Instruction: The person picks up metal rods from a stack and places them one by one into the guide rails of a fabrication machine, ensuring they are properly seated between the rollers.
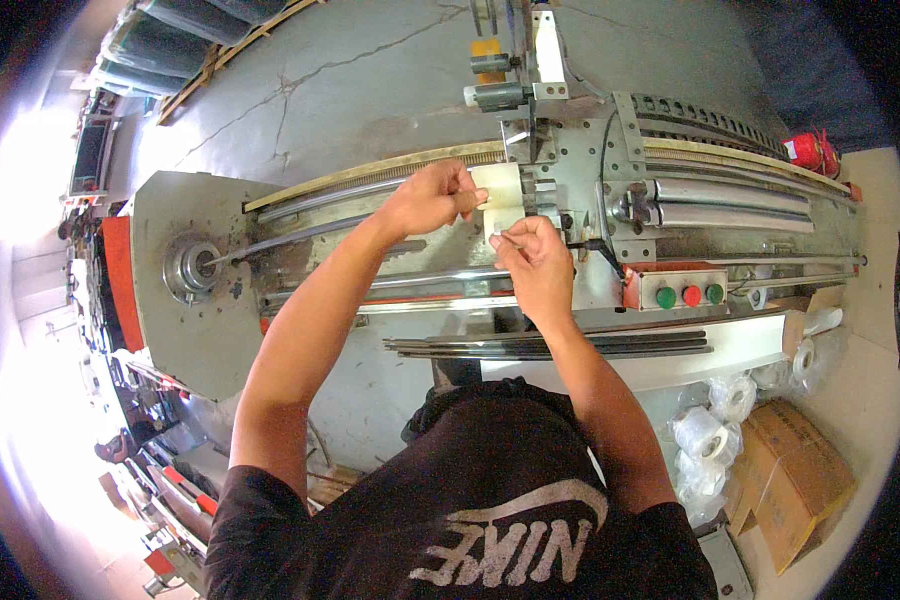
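Over the bed of a long lathe-like machine, both my hands work at a pale cream strip, which looks like wide tape or film. My left hand pinches its left edge between thumb and fingers. Closer to me, my right hand is closed in a pinch at the strip's lower end. Just right of the strip are the machine's metal carriage parts. A thin metal rod runs from the round chuck toward my left forearm, which hides part of the bed.
A red-and-white control box with green and red buttons sits right of my hands. Several dark rods lie along the machine's near side. Clear-wrapped rolls and a cardboard box stand at lower right. A red extinguisher is at far right.
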`<state>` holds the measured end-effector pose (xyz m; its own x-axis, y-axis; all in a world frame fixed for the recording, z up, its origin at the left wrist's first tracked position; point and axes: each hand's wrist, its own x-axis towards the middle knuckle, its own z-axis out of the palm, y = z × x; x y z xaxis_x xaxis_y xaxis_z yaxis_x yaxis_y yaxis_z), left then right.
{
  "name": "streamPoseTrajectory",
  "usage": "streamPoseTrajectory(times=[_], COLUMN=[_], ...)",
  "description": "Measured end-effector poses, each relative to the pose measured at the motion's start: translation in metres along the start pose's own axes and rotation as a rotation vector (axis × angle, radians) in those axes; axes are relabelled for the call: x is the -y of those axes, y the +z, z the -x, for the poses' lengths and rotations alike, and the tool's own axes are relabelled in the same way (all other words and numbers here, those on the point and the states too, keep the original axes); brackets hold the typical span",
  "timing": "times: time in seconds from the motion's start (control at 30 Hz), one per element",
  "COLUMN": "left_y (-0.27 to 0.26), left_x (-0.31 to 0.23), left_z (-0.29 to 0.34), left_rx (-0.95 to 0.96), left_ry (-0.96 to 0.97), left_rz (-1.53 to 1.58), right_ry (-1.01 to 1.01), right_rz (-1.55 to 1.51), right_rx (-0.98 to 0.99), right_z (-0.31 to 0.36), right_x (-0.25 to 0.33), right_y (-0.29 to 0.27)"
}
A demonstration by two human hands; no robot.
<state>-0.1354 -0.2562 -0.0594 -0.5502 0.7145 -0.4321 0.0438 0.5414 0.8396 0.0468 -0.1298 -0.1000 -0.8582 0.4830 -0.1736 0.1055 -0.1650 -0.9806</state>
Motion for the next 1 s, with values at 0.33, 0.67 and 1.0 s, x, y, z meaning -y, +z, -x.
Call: streamPoseTrajectory(times=[0.33, 0.67, 1.0], left_y=[-0.006, -0.006, -0.006], left_x=[0.0, 0.003, 0.005], left_z=[-0.004, -0.003, -0.006], left_rx=[0.014, 0.047, 0.097], left_ry=[0.003, 0.0, 0.005], left_rz=[0.066, 0.081, 0.039], right_ry=[0.065, 0.144, 0.069], right_rz=[-0.002, -0.091, -0.17], right_rx=[-0.008, -0.036, -0.002], right_z=[-0.025, -0.031, -0.015], right_x=[0.01, 0.015, 0.029], right_y=[0.016, 0.023, 0.021])
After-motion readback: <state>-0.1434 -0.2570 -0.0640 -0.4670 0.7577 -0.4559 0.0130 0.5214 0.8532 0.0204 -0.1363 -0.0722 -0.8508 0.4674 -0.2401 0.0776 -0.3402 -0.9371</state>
